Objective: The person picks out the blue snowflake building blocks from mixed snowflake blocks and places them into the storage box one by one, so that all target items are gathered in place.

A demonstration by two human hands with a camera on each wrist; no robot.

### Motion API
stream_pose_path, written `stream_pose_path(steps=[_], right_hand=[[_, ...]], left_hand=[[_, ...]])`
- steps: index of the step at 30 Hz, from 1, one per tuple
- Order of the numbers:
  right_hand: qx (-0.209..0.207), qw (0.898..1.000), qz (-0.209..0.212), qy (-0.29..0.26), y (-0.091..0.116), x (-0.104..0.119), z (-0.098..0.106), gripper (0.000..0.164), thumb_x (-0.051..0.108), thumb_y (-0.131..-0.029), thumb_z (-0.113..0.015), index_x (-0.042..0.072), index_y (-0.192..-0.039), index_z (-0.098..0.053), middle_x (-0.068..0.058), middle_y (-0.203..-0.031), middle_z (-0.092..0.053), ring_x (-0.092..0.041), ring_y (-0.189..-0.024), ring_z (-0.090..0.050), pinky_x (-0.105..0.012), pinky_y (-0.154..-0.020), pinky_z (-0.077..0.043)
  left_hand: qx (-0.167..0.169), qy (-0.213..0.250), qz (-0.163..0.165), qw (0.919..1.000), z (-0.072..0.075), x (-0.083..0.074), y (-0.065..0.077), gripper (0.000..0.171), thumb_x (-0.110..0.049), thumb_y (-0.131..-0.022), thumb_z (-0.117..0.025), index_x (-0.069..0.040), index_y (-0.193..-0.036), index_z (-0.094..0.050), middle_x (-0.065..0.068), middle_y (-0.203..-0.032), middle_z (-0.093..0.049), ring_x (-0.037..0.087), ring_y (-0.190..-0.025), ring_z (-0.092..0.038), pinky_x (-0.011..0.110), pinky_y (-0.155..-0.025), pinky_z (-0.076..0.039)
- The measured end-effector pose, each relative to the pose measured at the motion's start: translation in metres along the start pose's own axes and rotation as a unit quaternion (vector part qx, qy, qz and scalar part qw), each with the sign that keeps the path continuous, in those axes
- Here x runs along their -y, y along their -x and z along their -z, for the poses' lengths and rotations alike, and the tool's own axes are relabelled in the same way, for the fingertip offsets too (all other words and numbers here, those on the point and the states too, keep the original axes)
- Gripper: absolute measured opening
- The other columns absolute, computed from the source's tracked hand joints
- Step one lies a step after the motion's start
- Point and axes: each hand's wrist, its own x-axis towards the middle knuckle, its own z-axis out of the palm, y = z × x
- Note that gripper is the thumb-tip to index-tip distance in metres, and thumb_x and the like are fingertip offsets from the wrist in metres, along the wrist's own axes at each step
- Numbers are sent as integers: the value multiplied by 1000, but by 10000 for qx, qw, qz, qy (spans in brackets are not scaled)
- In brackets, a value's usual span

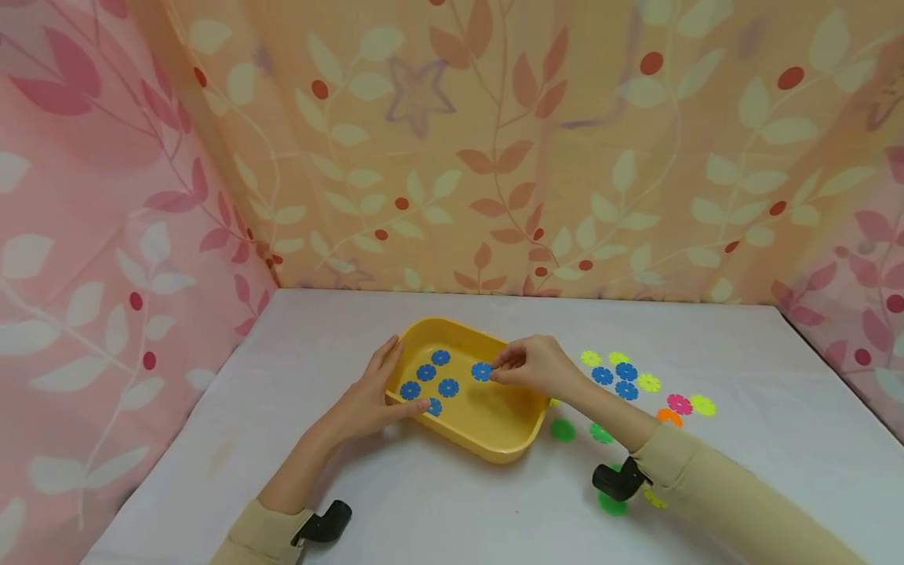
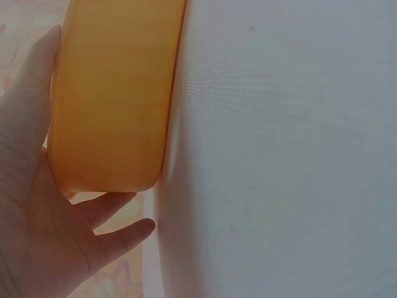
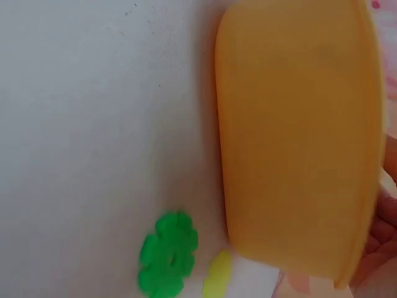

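A yellow plastic tray [image 1: 494,449] stands at the middle of the table, turned at an angle. My left hand [image 1: 363,404] holds its left end, thumb over the near rim and fingers along the outside wall; the left wrist view shows this hand [image 2: 56,230] against the tray wall [image 2: 118,99]. Over the tray's inside, my right hand [image 1: 537,365] pinches a blue notched flower disc [image 1: 482,371] between thumb and fingertips. Several more blue discs [image 1: 448,388] lie on the tray floor at the left. The right wrist view has that hand [image 3: 381,230] mostly behind the tray [image 3: 298,136].
Right of the tray, loose discs lie on the white table [image 1: 438,510]: blue [image 1: 625,390], yellow [image 1: 648,382], pink [image 1: 680,404], orange [image 1: 669,417] and green [image 1: 563,430]. Some are under my right forearm. Patterned curtains [image 1: 494,157] stand behind and at both sides.
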Motion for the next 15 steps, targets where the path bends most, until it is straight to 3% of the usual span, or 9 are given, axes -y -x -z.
stream_pose_path(steps=[5, 12, 15], right_hand=[[85, 9987, 75, 489, -16, 3, -17, 14, 22, -79, -82, 11, -85, -77, 8, -71, -65, -10, -69, -57, -23, -64, -50], [218, 9956, -421, 813, -31, 8, -33, 11, 17, -80, -82, 9, -82, -76, 3, -73, -63, -16, -74, -55, -25, -65, -50], [250, 9940, -444, 970, -35, 8, -38, 10, 17, -80, -82, 9, -81, -75, 3, -74, -63, -17, -75, -54, -27, -70, -50]], left_hand=[[-8, -49, 7, 10000, -1, 1, -1, 112, -67, -78, -68, -16, -158, -9, 1, -163, -2, 35, -144, -21, 58, -108, -29], [19, -42, 16, 10000, -1, 3, -2, 112, -67, -78, -68, -16, -158, -8, 3, -163, -1, 35, -145, -19, 58, -109, -27], [26, -38, 14, 10000, -1, 3, -2, 112, -68, -78, -67, -17, -158, -8, 2, -163, -1, 34, -145, -19, 57, -110, -27]])
